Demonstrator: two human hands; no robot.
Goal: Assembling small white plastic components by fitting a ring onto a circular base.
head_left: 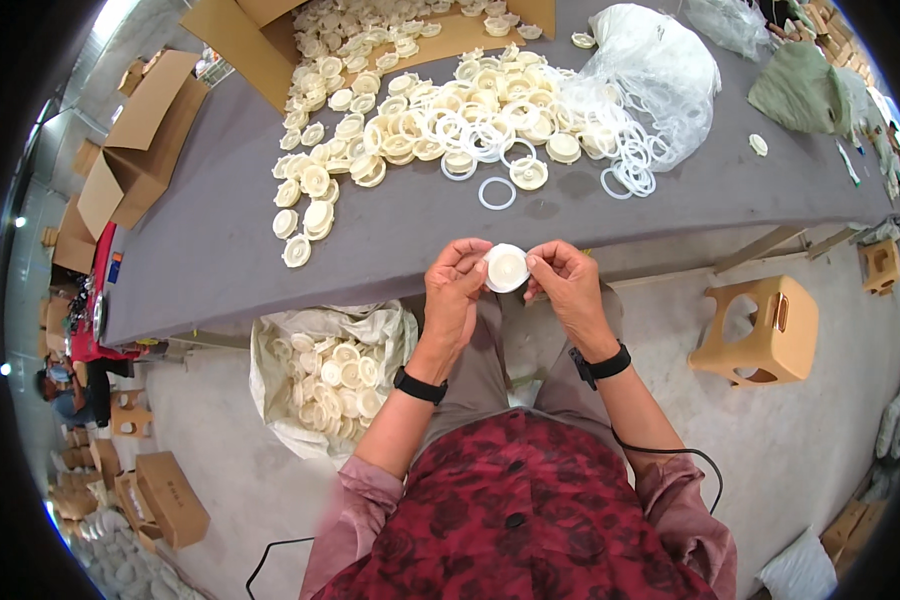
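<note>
Between both hands, just off the table's front edge, is a round white plastic cap. My left hand pinches its left rim with thumb and fingers. On the opposite rim, my right hand grips it between thumb and forefinger. Beyond them on the table lies a heap of cream plastic caps. Several translucent sealing rings spill from a clear plastic bag at the heap's right. A single ring lies flat nearest my hands.
The grey-covered table spans the front. An open carton of caps stands at the back. Below the table, a white woven sack holds more caps. A tan plastic stool stands at the right. Cardboard boxes line the left.
</note>
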